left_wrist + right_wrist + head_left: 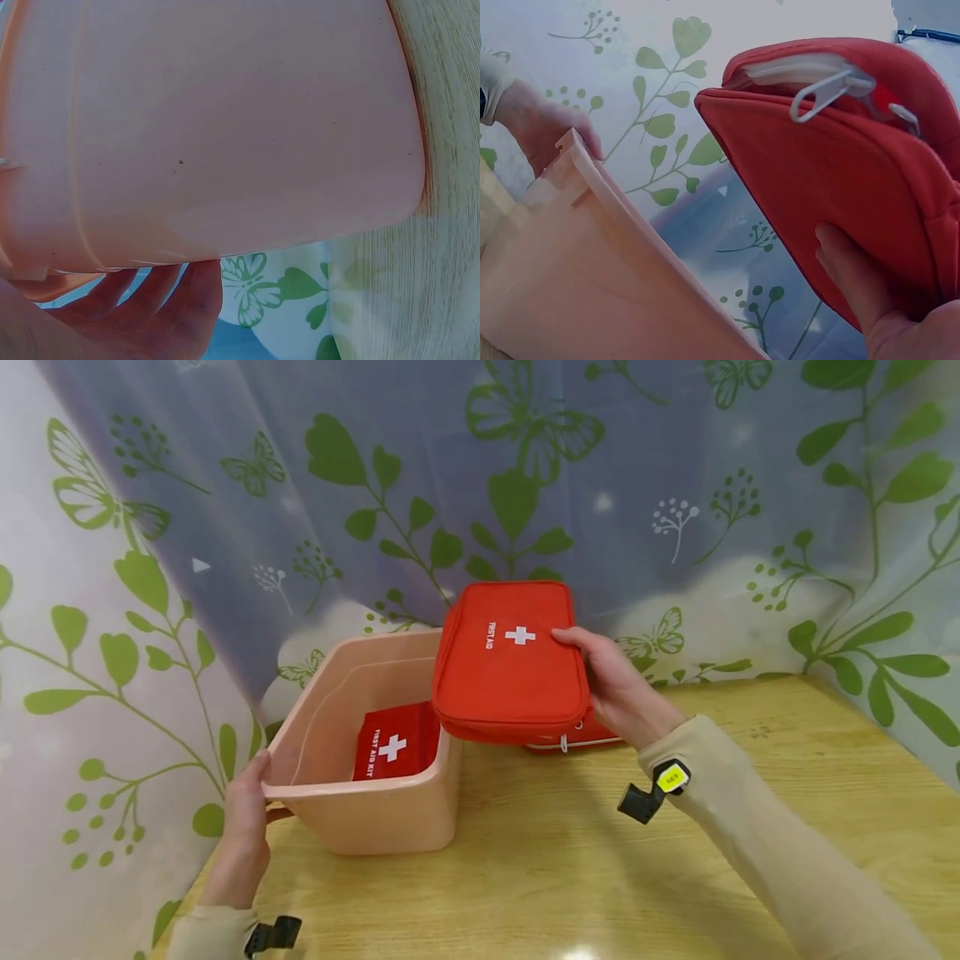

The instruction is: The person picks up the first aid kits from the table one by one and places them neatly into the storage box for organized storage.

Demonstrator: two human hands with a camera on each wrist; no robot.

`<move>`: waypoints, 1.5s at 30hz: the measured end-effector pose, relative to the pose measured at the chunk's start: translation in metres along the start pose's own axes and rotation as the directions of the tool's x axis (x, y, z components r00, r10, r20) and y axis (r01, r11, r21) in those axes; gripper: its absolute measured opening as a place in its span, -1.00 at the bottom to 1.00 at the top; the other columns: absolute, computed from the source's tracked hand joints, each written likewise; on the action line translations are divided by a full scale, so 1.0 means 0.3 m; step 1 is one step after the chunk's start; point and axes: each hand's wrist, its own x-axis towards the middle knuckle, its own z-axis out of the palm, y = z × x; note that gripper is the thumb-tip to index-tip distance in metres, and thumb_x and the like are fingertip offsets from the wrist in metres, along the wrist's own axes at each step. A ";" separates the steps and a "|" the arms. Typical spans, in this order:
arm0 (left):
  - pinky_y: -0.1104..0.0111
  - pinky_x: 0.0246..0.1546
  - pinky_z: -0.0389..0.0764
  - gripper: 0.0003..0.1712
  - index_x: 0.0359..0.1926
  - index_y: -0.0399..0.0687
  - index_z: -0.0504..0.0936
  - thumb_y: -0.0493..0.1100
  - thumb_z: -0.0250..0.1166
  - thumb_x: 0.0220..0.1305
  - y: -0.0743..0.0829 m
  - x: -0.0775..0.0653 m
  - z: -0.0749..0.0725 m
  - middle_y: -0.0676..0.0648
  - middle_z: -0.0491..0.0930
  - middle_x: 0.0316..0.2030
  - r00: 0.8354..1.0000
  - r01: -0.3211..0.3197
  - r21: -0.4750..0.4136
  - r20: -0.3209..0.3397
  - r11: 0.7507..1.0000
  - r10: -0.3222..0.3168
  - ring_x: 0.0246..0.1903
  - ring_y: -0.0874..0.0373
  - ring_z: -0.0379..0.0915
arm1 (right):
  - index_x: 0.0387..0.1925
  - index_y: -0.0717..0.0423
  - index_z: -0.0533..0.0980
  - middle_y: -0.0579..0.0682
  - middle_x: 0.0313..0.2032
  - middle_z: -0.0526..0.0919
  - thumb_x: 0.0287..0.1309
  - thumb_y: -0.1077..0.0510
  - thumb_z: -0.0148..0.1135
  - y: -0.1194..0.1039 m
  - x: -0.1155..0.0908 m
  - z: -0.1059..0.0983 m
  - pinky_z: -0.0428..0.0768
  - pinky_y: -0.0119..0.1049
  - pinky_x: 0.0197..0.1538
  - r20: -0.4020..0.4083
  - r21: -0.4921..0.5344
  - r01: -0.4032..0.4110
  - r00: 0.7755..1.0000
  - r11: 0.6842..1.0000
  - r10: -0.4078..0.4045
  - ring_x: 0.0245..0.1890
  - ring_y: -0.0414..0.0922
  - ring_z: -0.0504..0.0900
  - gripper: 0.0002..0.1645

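Note:
My right hand [626,685] grips a red first aid bag [517,672] by its right side, thumb on the face with the white cross. The bag is held up beside the right rim of a peach plastic bin [375,818]. In the right wrist view the bag's zipper [825,94] is partly undone and something white shows inside. With its thumb over the rim, my left hand [246,827] holds the bin's near left corner; in the left wrist view its fingers [180,300] lie along the bin's side. A smaller red first aid kit pouch [397,743] leans inside the bin.
Another red case [588,739] with a zipper pull lies on the wooden table [540,852], mostly hidden behind the held bag. A curtain [420,468] with green leaves and butterflies hangs behind the table and along its left side.

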 end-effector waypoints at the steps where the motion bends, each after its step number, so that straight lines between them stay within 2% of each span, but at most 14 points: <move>1: 0.35 -0.48 0.57 -0.31 0.34 -0.29 0.28 0.17 -0.15 0.51 0.000 -0.001 0.000 0.33 0.56 -0.46 1.000 0.000 0.000 0.000 1.000 0.000 -0.41 0.39 0.51 | 0.33 0.16 0.15 0.08 0.12 0.41 0.47 0.13 -0.06 0.002 0.005 0.005 0.62 -0.18 0.00 -0.003 0.000 0.003 1.000 1.000 -0.003 -0.06 -0.09 0.63 -0.50; 10: 0.35 -0.48 0.58 -0.34 0.28 -0.28 0.34 0.18 -0.12 0.50 0.003 -0.010 0.001 0.31 0.56 -0.46 1.000 -0.004 -0.002 -0.023 1.000 0.004 -0.41 0.37 0.52 | 0.34 0.17 0.14 0.08 0.10 0.43 0.47 0.14 -0.08 0.016 0.038 0.048 0.64 -0.18 -0.04 -0.009 0.026 0.007 1.000 1.000 -0.007 -0.09 -0.09 0.64 -0.50; 23: 0.36 -0.45 0.56 -0.31 0.33 -0.31 0.30 0.18 -0.16 0.50 0.002 -0.006 -0.002 0.32 0.56 -0.46 1.000 -0.008 0.004 -0.004 1.000 0.008 -0.42 0.39 0.51 | 0.30 0.24 0.21 0.09 0.04 0.48 0.45 0.18 -0.07 0.041 0.069 0.117 0.64 -0.21 -0.06 -0.001 0.036 0.046 0.999 0.998 -0.046 -0.11 -0.10 0.65 -0.53; 37: 0.37 -0.43 0.57 -0.29 0.33 -0.30 0.30 0.19 -0.15 0.50 0.001 -0.008 0.002 0.33 0.55 -0.43 1.000 -0.017 0.017 -0.001 1.000 0.017 -0.37 0.38 0.51 | 0.35 0.22 0.19 0.09 0.11 0.46 0.42 0.19 -0.03 0.087 0.111 0.158 0.55 -0.17 0.12 0.017 0.064 0.044 0.999 0.997 -0.045 0.05 -0.04 0.54 -0.46; 45: 0.37 -0.46 0.57 -0.30 0.32 -0.27 0.32 0.21 -0.14 0.49 0.002 -0.015 0.003 0.35 0.56 -0.45 1.000 -0.012 0.016 -0.008 1.000 0.012 -0.38 0.38 0.51 | 0.33 0.15 0.17 0.08 0.08 0.46 0.41 0.19 -0.03 0.127 0.128 0.176 0.55 -0.14 0.12 0.010 0.030 0.025 1.000 0.999 -0.025 0.01 -0.05 0.55 -0.48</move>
